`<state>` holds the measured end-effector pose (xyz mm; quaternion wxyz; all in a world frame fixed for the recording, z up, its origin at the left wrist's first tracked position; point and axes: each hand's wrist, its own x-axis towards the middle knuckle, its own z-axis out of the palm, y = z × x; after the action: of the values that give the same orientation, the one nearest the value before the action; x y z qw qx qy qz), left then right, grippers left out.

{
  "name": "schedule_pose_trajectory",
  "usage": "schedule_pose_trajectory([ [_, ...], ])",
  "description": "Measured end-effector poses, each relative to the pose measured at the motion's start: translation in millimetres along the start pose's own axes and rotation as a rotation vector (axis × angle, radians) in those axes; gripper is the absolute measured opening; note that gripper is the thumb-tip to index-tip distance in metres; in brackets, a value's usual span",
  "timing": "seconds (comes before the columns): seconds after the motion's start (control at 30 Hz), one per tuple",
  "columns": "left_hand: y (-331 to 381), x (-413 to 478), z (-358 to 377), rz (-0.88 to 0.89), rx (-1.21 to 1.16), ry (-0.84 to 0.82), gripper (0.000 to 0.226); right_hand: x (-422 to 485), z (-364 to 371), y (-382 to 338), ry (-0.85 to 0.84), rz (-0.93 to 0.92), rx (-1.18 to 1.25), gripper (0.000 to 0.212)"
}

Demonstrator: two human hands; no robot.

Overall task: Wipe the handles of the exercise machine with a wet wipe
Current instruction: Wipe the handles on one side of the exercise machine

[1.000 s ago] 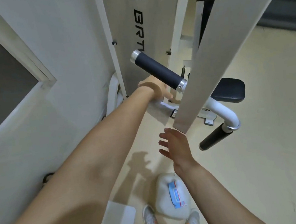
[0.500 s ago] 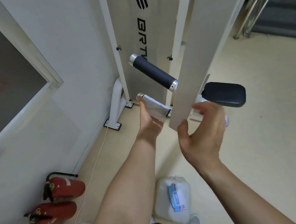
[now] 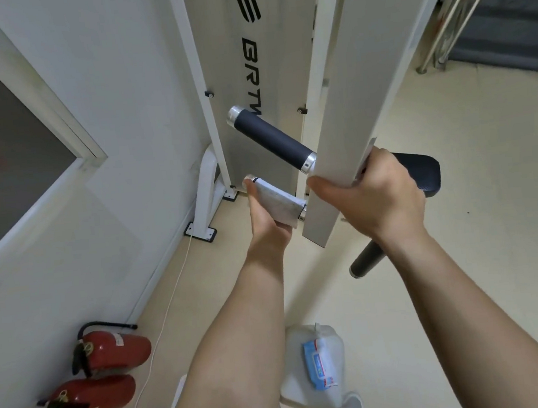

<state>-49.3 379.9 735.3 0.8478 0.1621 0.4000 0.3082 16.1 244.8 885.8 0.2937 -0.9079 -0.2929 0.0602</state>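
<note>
A white exercise machine arm (image 3: 343, 104) hangs down the middle of the view. Two handles stick out of it to the left. The upper handle (image 3: 271, 137) has a bare black grip with silver end caps. The lower handle (image 3: 251, 180) is wrapped in a white wet wipe (image 3: 277, 204). My left hand (image 3: 264, 220) grips the wipe around this lower handle from below. My right hand (image 3: 375, 193) clasps the lower end of the machine arm, thumb on its front face. A third black handle (image 3: 365, 262) pokes out below my right wrist.
A black seat pad (image 3: 422, 176) sits behind my right hand. A white jug (image 3: 314, 377) with a blue wet-wipe pack (image 3: 319, 363) on it stands by my feet. Two red fire extinguishers (image 3: 111, 354) lie at the left wall. Stairs rise at the far right.
My right hand rose from below and took hold of the machine arm. My left hand settled under the lower handle with the wipe wrapped around it.
</note>
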Motion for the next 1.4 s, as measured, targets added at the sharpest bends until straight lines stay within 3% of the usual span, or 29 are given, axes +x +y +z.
schedule_pose_trajectory([
  [0.13, 0.8, -5.2, 8.7, -0.007, -0.157, -0.047, 0.074, 4.6, -0.7, 2.3, -0.105, 0.029, 0.036, 0.070],
  [0.27, 1.2, -7.5, 17.4, -0.042, -0.127, -0.186, 0.077, 1.6, 1.3, 3.6, -0.086, 0.034, -0.005, 0.066],
  [0.33, 0.2, -4.1, 15.7, -0.036, -0.119, -0.118, 0.037, 0.7, 0.9, 3.0, -0.078, 0.030, -0.014, 0.066],
  [0.37, -0.4, -1.0, 15.1, -0.056, -0.135, -0.106, 0.028, 0.7, 0.2, 3.2, -0.075, 0.027, -0.018, 0.066],
  [0.47, 11.2, 3.0, 18.2, -0.069, -0.154, -0.055, 0.054, -0.4, -1.1, 4.2, -0.069, 0.005, -0.041, 0.062],
  [0.67, 57.9, 20.2, 20.5, -0.055, -0.032, 0.203, 0.056, -3.9, 4.3, 3.6, -0.043, -0.024, -0.078, 0.055],
  [0.87, -5.4, -14.1, 25.7, -0.081, -0.167, -0.079, 0.057, -4.1, -0.2, 5.2, -0.025, -0.013, -0.089, 0.053],
  [0.97, -3.2, -16.2, 21.8, -0.067, -0.157, -0.118, 0.059, -4.0, -3.5, 11.1, -0.023, -0.033, -0.115, 0.059],
  [1.07, 28.4, -2.3, 23.4, -0.028, -0.018, 0.080, 0.060, -4.0, -1.5, 13.1, -0.007, -0.064, -0.152, 0.064],
  [1.13, 46.1, 5.5, 27.1, -0.074, 0.044, 0.275, 0.052, -5.0, 3.6, 10.6, 0.004, -0.071, -0.157, 0.065],
  [1.2, 46.1, 7.2, 33.2, -0.046, 0.150, 0.361, 0.041, -7.0, 8.6, 8.2, 0.027, -0.074, -0.148, 0.069],
  [1.3, 19.8, 3.6, 37.0, -0.019, 0.186, 0.317, 0.035, -8.6, 10.0, 7.2, 0.033, -0.074, -0.123, 0.071],
  [1.4, 2.0, -3.2, 25.8, -0.108, -0.017, 0.066, 0.047, -8.4, 6.8, 8.6, 0.030, -0.080, -0.130, 0.070],
])
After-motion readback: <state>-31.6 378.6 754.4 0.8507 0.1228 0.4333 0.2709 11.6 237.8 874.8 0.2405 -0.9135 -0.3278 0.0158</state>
